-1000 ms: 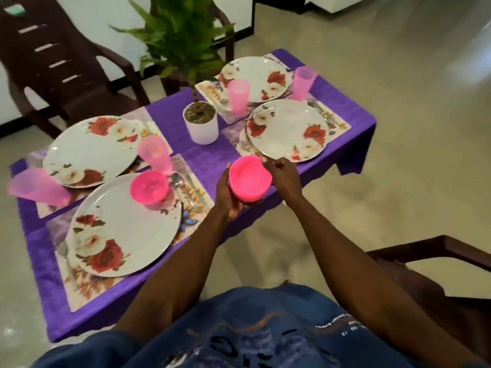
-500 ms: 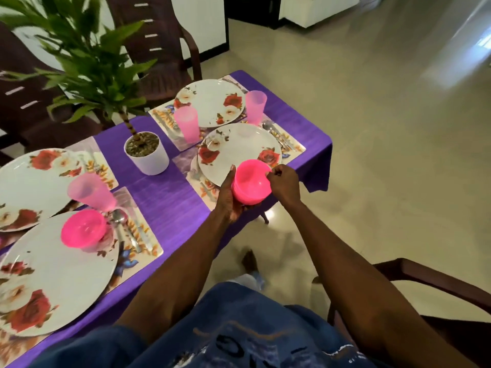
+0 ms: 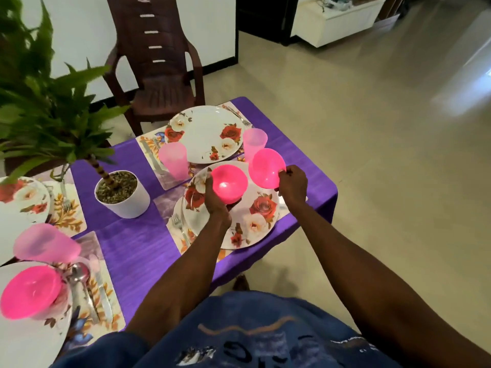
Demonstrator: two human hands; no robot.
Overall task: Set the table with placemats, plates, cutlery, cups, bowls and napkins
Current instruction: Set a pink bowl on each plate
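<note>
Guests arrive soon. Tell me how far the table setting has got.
Done: placemats, flowered plates, pink cups and cutlery lie at the places in view, and the near-left plate already carries a pink bowl. In hand: the left hand holds one bowl over the near-right plate, and the right hand pinches a second bowl by its rim. Left: the far-right plate has no bowl, and no napkins show.

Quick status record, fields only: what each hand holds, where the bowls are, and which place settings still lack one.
left hand: grips pink bowl above the near right plate
right hand: pinches rim of second pink bowl, tilted, lifted
bowl already placed: on near left plate
far right plate: no bowl yet
far left plate: no bowl visible, partly out of frame
cups: pink cup and pink cup flank the far right plate
</note>
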